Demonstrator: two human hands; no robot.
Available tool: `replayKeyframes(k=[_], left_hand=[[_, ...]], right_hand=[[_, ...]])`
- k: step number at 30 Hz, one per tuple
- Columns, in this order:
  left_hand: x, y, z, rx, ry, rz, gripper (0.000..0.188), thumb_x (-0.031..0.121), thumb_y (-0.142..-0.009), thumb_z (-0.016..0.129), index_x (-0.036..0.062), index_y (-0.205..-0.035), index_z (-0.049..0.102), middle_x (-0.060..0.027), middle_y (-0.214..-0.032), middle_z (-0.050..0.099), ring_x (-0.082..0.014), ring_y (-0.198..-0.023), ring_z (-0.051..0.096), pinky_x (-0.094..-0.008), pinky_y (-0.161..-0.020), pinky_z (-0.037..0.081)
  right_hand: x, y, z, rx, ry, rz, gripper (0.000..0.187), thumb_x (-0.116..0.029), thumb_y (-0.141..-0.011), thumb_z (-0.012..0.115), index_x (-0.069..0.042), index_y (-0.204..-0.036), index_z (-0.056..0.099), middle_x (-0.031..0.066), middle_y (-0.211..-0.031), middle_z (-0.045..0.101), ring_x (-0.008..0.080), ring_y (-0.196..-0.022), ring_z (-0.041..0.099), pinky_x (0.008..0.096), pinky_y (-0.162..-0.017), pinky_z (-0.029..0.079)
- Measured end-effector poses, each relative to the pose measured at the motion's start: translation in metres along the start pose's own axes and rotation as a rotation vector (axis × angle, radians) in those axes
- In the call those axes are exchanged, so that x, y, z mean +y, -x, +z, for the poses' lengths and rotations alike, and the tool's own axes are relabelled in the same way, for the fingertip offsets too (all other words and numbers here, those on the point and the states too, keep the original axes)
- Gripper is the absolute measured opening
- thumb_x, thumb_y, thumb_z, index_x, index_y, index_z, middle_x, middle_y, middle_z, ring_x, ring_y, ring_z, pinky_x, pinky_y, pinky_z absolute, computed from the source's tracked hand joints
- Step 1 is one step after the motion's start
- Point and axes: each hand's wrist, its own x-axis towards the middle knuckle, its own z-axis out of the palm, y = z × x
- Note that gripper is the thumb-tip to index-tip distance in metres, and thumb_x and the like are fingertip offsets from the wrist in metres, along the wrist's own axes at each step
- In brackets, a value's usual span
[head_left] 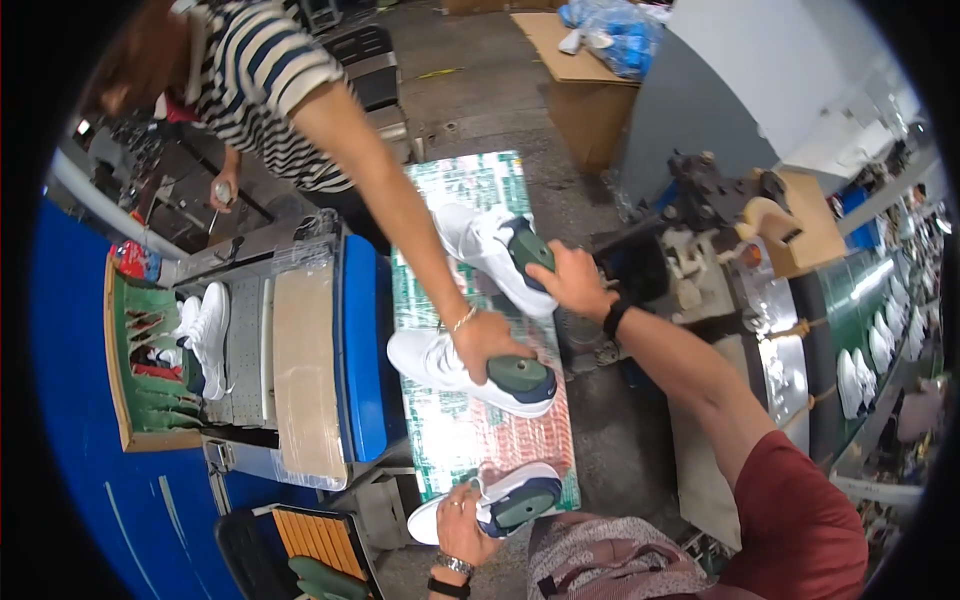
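Three white sneakers with dark blue collars, each with a green shoe last in its opening, are at the narrow table (430,445). My left hand (466,528) is closed around the nearest sneaker (423,524), by the table's near end. Stretched forward, my right hand (580,285) grips the green last (530,255) in the far sneaker (470,230). Between them lies the middle sneaker (425,358), its last (518,372) under the hand (487,343) of a co-worker reaching in from the far left. My left fingertips are partly hidden.
A machine with a blue padded edge (365,350) stands left, holding white shoes (208,335) beside a green-lined tray (150,440). To the right are dark machinery (705,195) and a conveyor (835,345) with white shoes. A cardboard box (590,120) stands at the back.
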Motion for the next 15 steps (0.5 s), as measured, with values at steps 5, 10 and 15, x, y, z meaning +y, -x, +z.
replayKeyframes(k=[5,10,15], left_hand=[[-0.013,0.000,0.007,-0.005,-0.032,0.050,0.081,0.028,-0.055,0.092,-0.0010,-0.123,0.061,-0.0235,-0.114,0.068,-0.0442,-0.109,0.063,-0.0516,-0.101,0.047],[0.019,0.012,0.014,0.061,-0.001,0.011,0.068,0.034,-0.060,0.092,-0.0015,-0.111,0.063,-0.0208,-0.099,0.069,-0.0431,-0.093,0.067,-0.0512,-0.084,0.052],[0.124,0.012,0.023,-0.031,0.136,-0.149,0.079,0.038,-0.062,0.097,-0.0018,-0.122,0.065,-0.0215,-0.115,0.071,-0.0360,-0.108,0.068,-0.0461,-0.095,0.053]], right_hand=[[0.029,0.199,-0.090,-0.017,-0.050,0.349,0.058,-0.054,-0.086,0.073,0.002,-0.093,0.066,0.0294,-0.086,0.070,0.0479,-0.084,0.068,0.0543,-0.074,0.053],[0.054,0.429,-0.235,-0.092,-0.155,0.827,0.058,-0.054,-0.084,0.076,0.002,-0.098,0.075,0.0202,-0.082,0.072,0.0314,-0.074,0.072,0.0437,-0.069,0.054],[0.082,0.575,-0.334,0.425,-0.361,1.189,0.036,-0.031,-0.089,0.079,0.003,-0.090,0.069,0.0013,-0.069,0.060,0.0102,-0.061,0.056,0.0323,-0.055,0.045]])
